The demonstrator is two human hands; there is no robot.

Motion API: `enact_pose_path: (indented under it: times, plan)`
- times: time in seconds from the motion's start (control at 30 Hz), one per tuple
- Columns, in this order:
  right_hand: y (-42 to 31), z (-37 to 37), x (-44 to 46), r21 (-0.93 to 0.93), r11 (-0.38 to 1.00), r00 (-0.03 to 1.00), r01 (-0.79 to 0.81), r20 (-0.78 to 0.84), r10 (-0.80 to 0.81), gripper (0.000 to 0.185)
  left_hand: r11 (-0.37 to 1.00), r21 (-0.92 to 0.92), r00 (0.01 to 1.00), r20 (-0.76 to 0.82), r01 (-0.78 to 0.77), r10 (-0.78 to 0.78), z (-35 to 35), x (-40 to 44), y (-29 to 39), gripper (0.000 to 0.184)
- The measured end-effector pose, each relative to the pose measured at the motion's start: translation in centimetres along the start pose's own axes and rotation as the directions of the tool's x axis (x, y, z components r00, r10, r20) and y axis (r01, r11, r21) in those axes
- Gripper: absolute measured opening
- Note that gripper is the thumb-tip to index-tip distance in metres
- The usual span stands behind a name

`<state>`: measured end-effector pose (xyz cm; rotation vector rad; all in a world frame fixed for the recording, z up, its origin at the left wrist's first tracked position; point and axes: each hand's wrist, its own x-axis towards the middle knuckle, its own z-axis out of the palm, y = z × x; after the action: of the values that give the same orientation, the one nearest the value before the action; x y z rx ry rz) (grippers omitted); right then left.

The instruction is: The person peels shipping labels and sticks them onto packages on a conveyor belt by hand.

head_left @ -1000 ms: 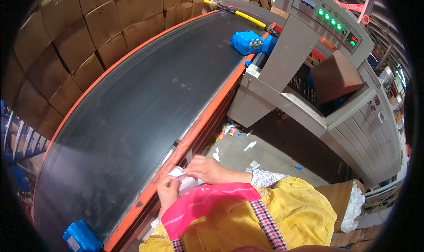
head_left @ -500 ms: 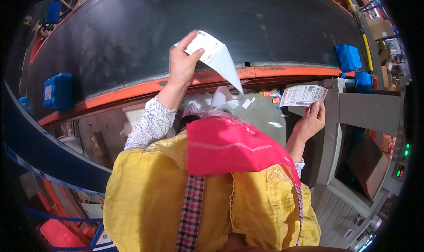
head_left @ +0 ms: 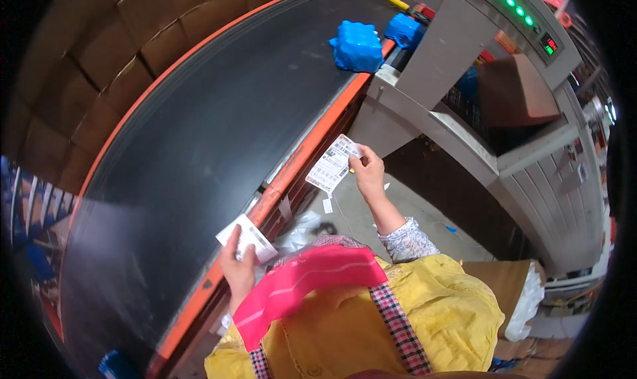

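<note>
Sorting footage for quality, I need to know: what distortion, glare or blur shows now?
Head view: fisheye distortion bows the wide black conveyor belt, pale glare hazes its lower left, and small print on the white rectangular label in the right hand is unreadable.

The labels (head_left: 325,168) are white, one printed in black. The belt (head_left: 199,160) is black, its rail (head_left: 317,135) orange, the parcels (head_left: 358,47) blue, the boxes (head_left: 99,67) brown. Green lights (head_left: 510,2) dot the grey machine (head_left: 431,67). The shirt (head_left: 454,293) is yellow, the bib (head_left: 305,273) pink, the straps (head_left: 401,326) checked, the sleeve (head_left: 406,239) white, patterned grey.
</note>
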<state>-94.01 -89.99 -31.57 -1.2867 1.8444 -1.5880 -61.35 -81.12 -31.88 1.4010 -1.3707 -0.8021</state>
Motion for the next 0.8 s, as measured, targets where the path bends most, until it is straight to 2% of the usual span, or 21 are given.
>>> enact_pose_path:
  times: [0.03, 0.13, 0.17, 0.2, 0.27, 0.43, 0.53, 0.67, 0.7, 0.8]
  plan:
    - [0.5, 0.0, 0.5, -0.040, 0.999, 1.000, 0.024, -0.001, -0.024, 0.026, 0.995, -0.027, 0.994, 0.056, 0.097, -0.095, 0.6, -0.5, 0.1, 0.047]
    - [0.4, -0.5, 1.5, -0.087, 0.995, 0.999, -0.047, -0.020, 0.046, 0.027, 0.929, -0.174, 0.936, 0.196, 0.327, -0.293, 2.3, -1.6, -1.0, 0.046]
    - [0.0, -0.8, 1.8, -0.049, 0.993, 0.995, -0.104, -0.017, 0.103, 0.028, 0.899, -0.261, 0.929, 0.215, 0.352, -0.301, 2.8, -1.9, -0.9, 0.041]
    - [0.0, -1.3, 3.4, -0.059, 0.994, 0.995, -0.092, -0.034, 0.090, 0.028, 0.887, -0.265, 0.918, 0.227, 0.379, -0.325, 2.9, -1.0, 1.6, 0.040]
    - [2.2, -1.4, 5.3, -0.106, 0.994, 0.998, -0.018, -0.063, 0.011, 0.029, 0.848, -0.326, 0.904, 0.244, 0.418, -0.352, 3.3, -0.5, 1.9, 0.038]
    - [3.8, -0.7, 7.7, -0.110, 0.993, 0.997, -0.041, -0.062, 0.035, 0.031, 0.841, -0.334, 0.904, 0.197, 0.427, -0.380, 3.9, -0.2, 1.8, 0.036]
    - [3.6, -0.4, 9.1, -0.183, 0.983, 0.997, -0.017, -0.076, 0.003, 0.032, 0.833, -0.324, 0.893, 0.164, 0.449, -0.418, 4.0, -0.3, 1.5, 0.036]
    - [4.5, 0.5, 13.4, -0.142, 0.988, 0.995, -0.060, -0.086, 0.048, 0.034, 0.819, -0.335, 0.884, 0.131, 0.466, -0.450, 4.5, 0.1, 2.0, 0.035]
    - [4.6, 0.9, 14.8, -0.138, 0.990, 0.993, -0.013, -0.114, -0.003, 0.034, 0.818, -0.338, 0.883, 0.120, 0.466, -0.453, 4.7, 0.2, 2.1, 0.034]
    - [6.3, 2.6, 20.0, -0.064, 0.997, 0.982, -0.051, -0.185, 0.038, 0.037, 0.833, -0.323, 0.891, 0.097, 0.449, -0.443, 4.8, 0.1, 1.4, 0.034]
